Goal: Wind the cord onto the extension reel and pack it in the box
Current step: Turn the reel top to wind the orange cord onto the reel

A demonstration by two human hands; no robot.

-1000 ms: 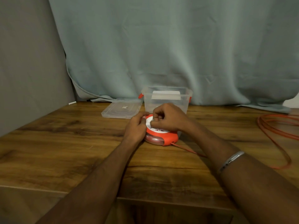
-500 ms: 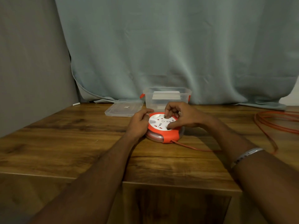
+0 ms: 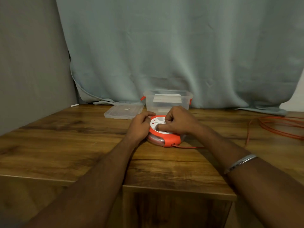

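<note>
Half a second ago the right hand (image 3: 178, 122) lay spread over the far right of the extension reel (image 3: 164, 135), fingers open on its white face; now it has curled into a loose fist on top, thumb pressed flat across the white socket face, other fingers tucked toward the centre. The left hand (image 3: 139, 125) has kept its place, cupped around the reel's left rim and gripping it. The reel lies flat on the wooden table (image 3: 65, 145), face up, just in front of the clear box (image 3: 167, 100); being round, it has no long axis. Its orange cord (image 3: 189, 147) leaves the near right edge and runs rightward, then passes behind the right forearm; loose loops lie well to the right of the reel. The lid (image 3: 123, 110) rests just left of the box
</note>
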